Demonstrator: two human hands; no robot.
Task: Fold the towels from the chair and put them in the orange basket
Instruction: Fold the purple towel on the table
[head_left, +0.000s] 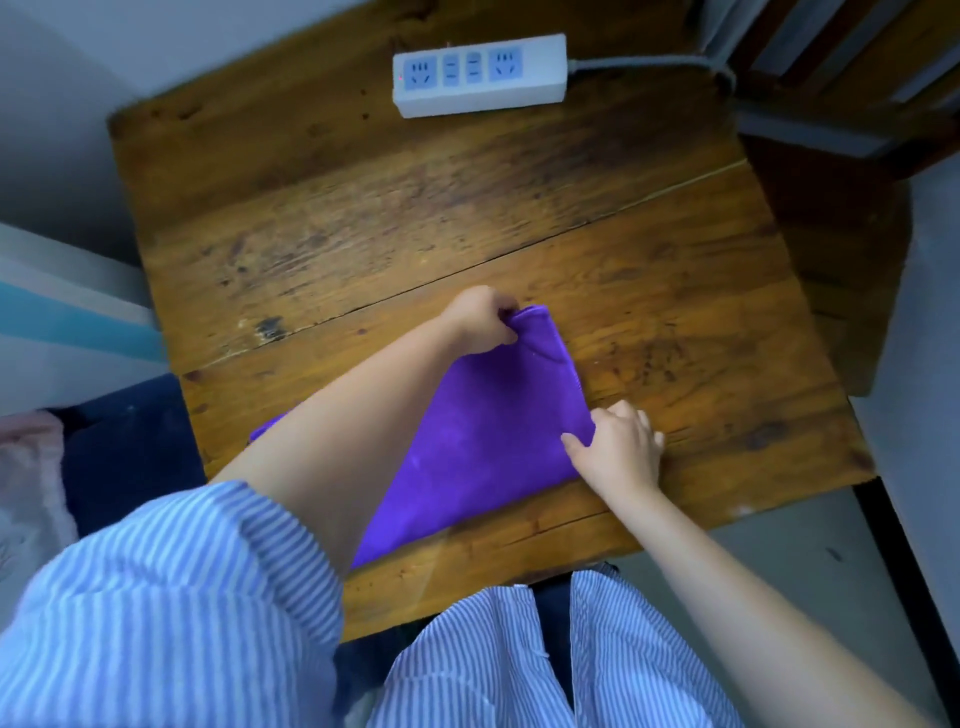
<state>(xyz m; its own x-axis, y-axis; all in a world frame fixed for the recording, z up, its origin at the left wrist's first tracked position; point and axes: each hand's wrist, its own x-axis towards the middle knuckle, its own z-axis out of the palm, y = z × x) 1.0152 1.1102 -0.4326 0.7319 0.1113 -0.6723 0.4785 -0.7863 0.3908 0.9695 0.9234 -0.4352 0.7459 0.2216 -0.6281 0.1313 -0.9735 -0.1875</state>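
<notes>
Towel (467, 441), purple, flat on wooden table (415, 208), mid-fold. Left hand (480, 319) pinching far corner, right hand (618, 447) gripping near right edge. Best to match corners, keep edges taut, press crease flat. Basket unseen.

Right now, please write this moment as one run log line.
stage: folding | purple towel: on table | left hand: pinches far corner | right hand: grips right edge | basket: unseen

Looks like a home, prob a bedroom corner: worn wooden table (467, 218) w/ white power strip (479, 75) on it, wooden chair (841, 130) beside, plain wall, pink bedding-like fabric (31, 483) at left edge, person's striped sleeve (171, 597)
</notes>
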